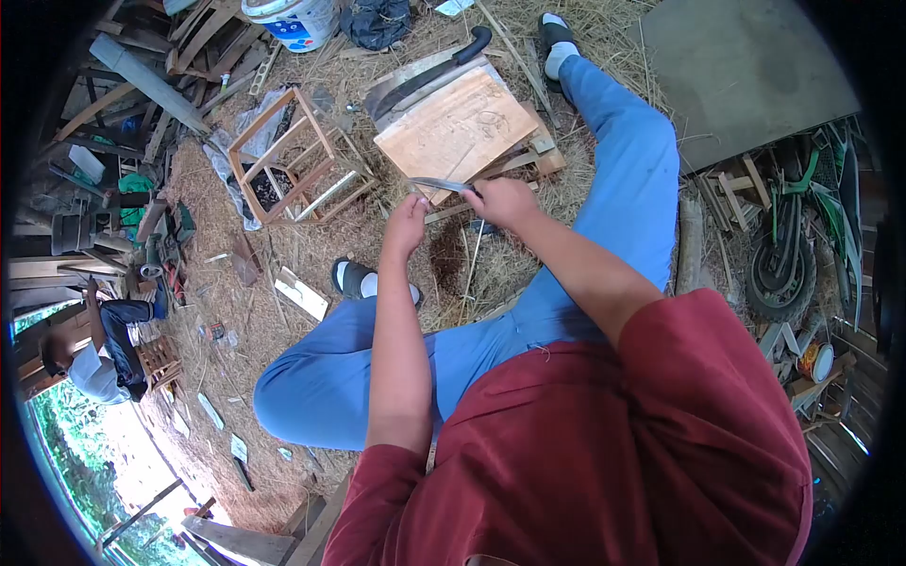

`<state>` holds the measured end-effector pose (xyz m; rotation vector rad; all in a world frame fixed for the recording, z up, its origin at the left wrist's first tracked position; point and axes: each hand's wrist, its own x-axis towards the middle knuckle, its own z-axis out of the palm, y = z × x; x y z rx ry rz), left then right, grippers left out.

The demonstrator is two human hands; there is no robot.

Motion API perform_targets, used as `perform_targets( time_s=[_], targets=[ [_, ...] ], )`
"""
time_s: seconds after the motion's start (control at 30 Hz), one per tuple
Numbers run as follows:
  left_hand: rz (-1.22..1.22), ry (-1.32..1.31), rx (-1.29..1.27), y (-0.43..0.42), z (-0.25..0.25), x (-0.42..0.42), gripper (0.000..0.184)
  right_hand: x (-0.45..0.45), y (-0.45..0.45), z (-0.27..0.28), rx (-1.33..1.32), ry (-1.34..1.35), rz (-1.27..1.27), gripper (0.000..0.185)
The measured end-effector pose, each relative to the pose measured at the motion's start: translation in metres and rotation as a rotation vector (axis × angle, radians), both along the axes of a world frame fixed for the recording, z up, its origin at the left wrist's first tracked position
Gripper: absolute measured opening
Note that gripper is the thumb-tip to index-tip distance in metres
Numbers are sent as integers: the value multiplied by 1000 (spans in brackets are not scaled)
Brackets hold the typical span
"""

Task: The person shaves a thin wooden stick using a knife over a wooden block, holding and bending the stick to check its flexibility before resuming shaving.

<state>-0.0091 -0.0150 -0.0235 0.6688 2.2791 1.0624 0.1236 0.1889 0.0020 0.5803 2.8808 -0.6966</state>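
My right hand is closed round the handle of a knife, whose blade points left along the near edge of a wooden board. My left hand is closed just below the blade's tip; what its fingers hold is too small to make out. Pencil-like marks show on the board, which lies on other wood pieces between my legs. Beyond it rests a machete with a black handle, on a greyish plank.
An open wooden frame stands left of the board. A white bucket and a black bag are at the top. Straw and wood scraps cover the ground. Another person sits far left. A motorbike wheel stands at right.
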Motion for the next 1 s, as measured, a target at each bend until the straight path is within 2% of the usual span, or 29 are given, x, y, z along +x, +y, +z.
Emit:
perform_targets(
  time_s=[0.13,0.2,0.23,0.3,0.43,0.47,0.5,0.57,0.77,0.8,0.93,1.0],
  targets=[
    [16,27,-29,1,6,1,30,-9,0,-1,-7,-40,-156,53],
    [22,17,-21,2,9,6,29,-3,-4,-3,43,27,6,53],
    [37,69,-27,3,11,8,29,-3,1,-3,45,28,4,53],
    [59,124,-31,3,13,7,28,-8,12,1,-10,28,-174,52],
    [44,128,-76,5,13,8,31,-3,9,2,6,41,-165,56],
    [47,151,-87,5,13,8,31,-9,12,-12,-34,7,-364,58],
    [45,152,-89,4,13,9,31,-8,8,-7,-37,6,-365,58],
    [60,116,-76,5,15,9,30,-3,3,2,-28,-50,-91,57],
    [61,150,-100,5,13,9,29,-7,3,-2,-76,-66,-214,56],
    [60,149,-100,4,12,8,29,0,1,-6,25,14,-54,56],
    [51,172,-78,4,6,7,29,-4,8,-9,-5,24,-229,56],
    [55,178,-65,4,7,8,29,-1,4,-5,3,8,-151,54]
  ],
)
